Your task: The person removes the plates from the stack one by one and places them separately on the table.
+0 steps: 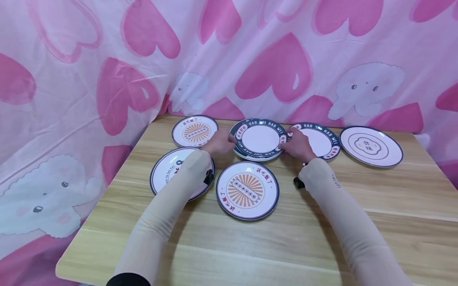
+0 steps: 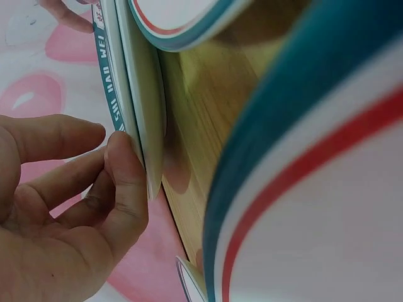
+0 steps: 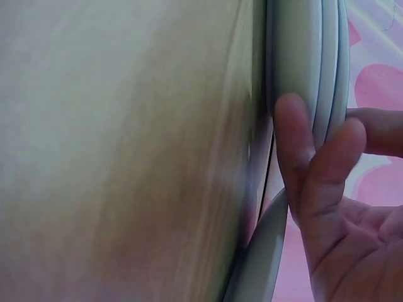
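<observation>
At the back middle of the table stands a stack of plates, topped by a white plate (image 1: 260,139) with a dark blue lettered rim. My left hand (image 1: 220,142) is at its left edge; in the left wrist view the thumb (image 2: 126,160) and forefinger of that hand pinch at the rim. On the opposite side my right hand (image 1: 297,146) holds the edge. The right wrist view shows its fingertips (image 3: 293,116) against the side of the stacked plates (image 3: 299,56). Lower plates show slightly past the top one.
Right of the stack lie another dark-rimmed plate (image 1: 316,141) and a white plate with a grey emblem (image 1: 372,146). A sunburst plate (image 1: 195,131) lies back left, another sunburst plate (image 1: 247,190) in front. My left forearm partly covers a white plate (image 1: 164,174). A pink heart curtain (image 1: 222,59) hangs behind.
</observation>
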Demonstrator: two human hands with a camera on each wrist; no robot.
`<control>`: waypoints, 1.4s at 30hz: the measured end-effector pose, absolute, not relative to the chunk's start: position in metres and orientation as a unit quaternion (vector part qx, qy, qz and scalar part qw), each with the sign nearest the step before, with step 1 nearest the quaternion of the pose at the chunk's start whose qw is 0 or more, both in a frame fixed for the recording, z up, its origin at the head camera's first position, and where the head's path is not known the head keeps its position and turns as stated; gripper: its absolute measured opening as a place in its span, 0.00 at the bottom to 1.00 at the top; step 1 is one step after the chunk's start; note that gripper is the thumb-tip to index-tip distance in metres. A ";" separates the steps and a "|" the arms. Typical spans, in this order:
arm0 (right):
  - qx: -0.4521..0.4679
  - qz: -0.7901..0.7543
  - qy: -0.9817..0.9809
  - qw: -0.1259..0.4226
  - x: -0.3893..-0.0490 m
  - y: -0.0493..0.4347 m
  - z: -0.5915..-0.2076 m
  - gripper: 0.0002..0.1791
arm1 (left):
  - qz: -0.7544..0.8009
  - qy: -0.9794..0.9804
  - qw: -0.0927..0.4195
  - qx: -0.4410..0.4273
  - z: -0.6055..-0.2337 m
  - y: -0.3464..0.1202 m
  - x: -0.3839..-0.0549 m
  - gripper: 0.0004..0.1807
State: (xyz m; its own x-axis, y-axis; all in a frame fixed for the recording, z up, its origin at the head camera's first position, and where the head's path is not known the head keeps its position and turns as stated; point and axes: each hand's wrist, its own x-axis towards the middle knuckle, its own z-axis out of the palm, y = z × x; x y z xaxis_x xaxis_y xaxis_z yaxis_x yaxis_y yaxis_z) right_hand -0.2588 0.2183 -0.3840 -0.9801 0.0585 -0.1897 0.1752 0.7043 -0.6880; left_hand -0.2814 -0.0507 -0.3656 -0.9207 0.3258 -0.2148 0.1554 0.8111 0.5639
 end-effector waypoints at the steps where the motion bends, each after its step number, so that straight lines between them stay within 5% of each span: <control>1: 0.062 -0.377 0.921 0.076 -0.259 0.218 -0.384 0.38 | 0.279 0.939 0.152 0.129 -0.366 -0.051 -0.281 0.17; 20: 0.086 -0.389 0.917 -0.002 -0.260 0.223 -0.389 0.32 | 0.231 0.944 0.176 0.157 -0.364 -0.058 -0.281 0.19; 28: 0.107 -0.396 0.912 0.027 -0.259 0.230 -0.387 0.25 | 0.231 0.943 0.178 0.160 -0.363 -0.060 -0.281 0.21; 42: 0.095 -0.493 0.864 0.035 -0.254 0.238 -0.383 0.29 | 0.224 0.945 0.179 0.159 -0.363 -0.057 -0.279 0.21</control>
